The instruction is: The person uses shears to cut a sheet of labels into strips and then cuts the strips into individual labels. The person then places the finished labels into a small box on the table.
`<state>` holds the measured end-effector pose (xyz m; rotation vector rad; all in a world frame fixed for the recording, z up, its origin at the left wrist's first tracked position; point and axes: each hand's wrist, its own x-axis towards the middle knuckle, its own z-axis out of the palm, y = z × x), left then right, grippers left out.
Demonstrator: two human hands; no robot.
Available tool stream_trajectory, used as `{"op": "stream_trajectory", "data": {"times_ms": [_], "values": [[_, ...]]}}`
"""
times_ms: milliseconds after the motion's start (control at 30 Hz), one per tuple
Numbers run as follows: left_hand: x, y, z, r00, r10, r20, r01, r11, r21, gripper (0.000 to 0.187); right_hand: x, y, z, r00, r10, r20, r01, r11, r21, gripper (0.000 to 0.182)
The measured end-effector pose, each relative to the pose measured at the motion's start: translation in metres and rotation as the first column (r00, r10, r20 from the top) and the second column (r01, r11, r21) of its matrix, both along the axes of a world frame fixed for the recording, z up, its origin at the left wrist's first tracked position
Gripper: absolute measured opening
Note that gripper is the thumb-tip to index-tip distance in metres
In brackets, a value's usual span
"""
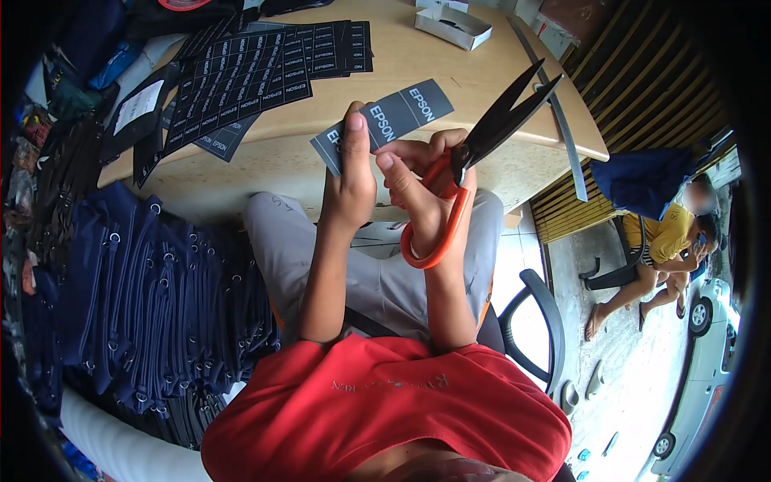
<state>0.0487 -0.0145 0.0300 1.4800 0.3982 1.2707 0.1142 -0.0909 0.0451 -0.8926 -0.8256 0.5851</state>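
My left hand (353, 181) pinches a dark grey label strip (424, 104) with white EPSON lettering, its thumb across the front. The strip is tilted up to the right. In my right hand (430, 189) are large scissors (514, 112) with orange handles. One handle loop rings the base of my right thumb, and the dark blades stand apart, pointing up and right. My right thumb and forefinger come together right at the strip's lower edge. Beyond my left hand, black sheets (249, 72) of repeated EPSON labels lie overlapped on the wooden table (393, 52).
A small white box (454, 28) and a long metal ruler (562, 128) lie toward the table's right. Navy straps with metal rings (152, 297) hang in a thick bundle at left. On the right are a chair (538, 321), a seated person in yellow (666, 237) and a parked vehicle (699, 377).
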Motion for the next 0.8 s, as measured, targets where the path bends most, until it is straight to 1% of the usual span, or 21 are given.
{"op": "stream_trajectory", "data": {"times_ms": [33, 100, 133, 200, 233, 300, 333, 400, 433, 500, 533, 600, 733, 767, 800], "values": [[0.0, -0.002, 0.002, 1.0, -0.005, -0.002, 0.005, 1.0, 0.0, 0.048, -0.002, 0.0, 0.0, 1.0, -0.005, -0.002, 0.005, 1.0, 0.0, 0.04], [0.0, -0.009, 0.007, 0.997, -0.076, 0.031, 0.079, 0.991, -0.112, 0.048, -0.004, 0.0, -0.001, 0.999, -0.041, -0.01, 0.041, 0.999, 0.019, 0.041], [0.001, -0.009, 0.005, 0.996, -0.08, 0.03, 0.083, 0.99, -0.114, 0.048, -0.004, -0.001, -0.001, 0.999, -0.045, -0.011, 0.046, 0.999, 0.017, 0.041], [0.003, -0.007, 0.001, 0.999, -0.047, 0.006, 0.047, 0.998, -0.042, 0.047, -0.003, -0.002, 0.001, 0.998, -0.059, -0.027, 0.059, 0.998, 0.009, 0.041], [0.003, -0.008, 0.002, 0.999, -0.048, 0.006, 0.048, 0.998, -0.042, 0.047, -0.003, -0.002, 0.0, 0.998, -0.06, -0.027, 0.06, 0.998, 0.009, 0.041], [0.002, -0.012, 0.005, 0.994, -0.103, 0.029, 0.106, 0.985, -0.138, 0.046, -0.002, -0.001, -0.001, 0.997, -0.071, -0.024, 0.071, 0.997, 0.004, 0.041], [0.001, -0.011, 0.004, 0.994, -0.103, 0.029, 0.106, 0.985, -0.138, 0.046, -0.001, -0.001, -0.001, 0.997, -0.071, -0.024, 0.071, 0.997, 0.004, 0.041], [0.001, -0.009, 0.002, 0.999, -0.031, 0.033, 0.034, 0.994, -0.099, 0.044, 0.001, -0.002, -0.002, 1.0, -0.026, -0.007, 0.026, 1.0, 0.016, 0.041], [0.002, -0.008, 0.003, 0.999, -0.029, 0.033, 0.032, 0.994, -0.1, 0.044, 0.001, -0.002, -0.001, 1.0, -0.025, -0.007, 0.025, 1.0, 0.015, 0.041], [0.004, -0.009, 0.007, 0.991, 0.099, 0.084, -0.093, 0.993, -0.073, 0.043, 0.001, -0.004, 0.001, 0.998, 0.008, -0.055, -0.007, 1.0, 0.016, 0.038], [-0.001, -0.008, 0.007, 0.995, 0.06, 0.076, -0.055, 0.996, -0.072, 0.042, 0.002, -0.004, 0.001, 0.998, 0.011, -0.055, -0.01, 1.0, 0.015, 0.038], [-0.005, 0.0, 0.001, 0.995, 0.052, 0.081, -0.047, 0.997, -0.064, 0.042, 0.004, -0.004, 0.001, 1.0, -0.01, -0.015, 0.01, 1.0, -0.015, 0.038], [-0.012, 0.006, -0.001, 0.996, 0.024, 0.083, -0.019, 0.998, -0.061, 0.041, 0.007, -0.002, -0.002, 0.999, -0.029, -0.021, 0.029, 1.0, -0.008, 0.038], [-0.013, 0.007, -0.001, 0.997, 0.01, 0.074, -0.006, 0.998, -0.058, 0.041, 0.008, -0.001, -0.002, 0.998, -0.061, -0.012, 0.061, 0.998, 0.008, 0.037], [-0.012, 0.005, 0.001, 0.994, 0.002, 0.109, 0.005, 0.998, -0.065, 0.041, 0.008, -0.001, -0.003, 0.996, -0.092, -0.003, 0.092, 0.995, 0.025, 0.035]]}}
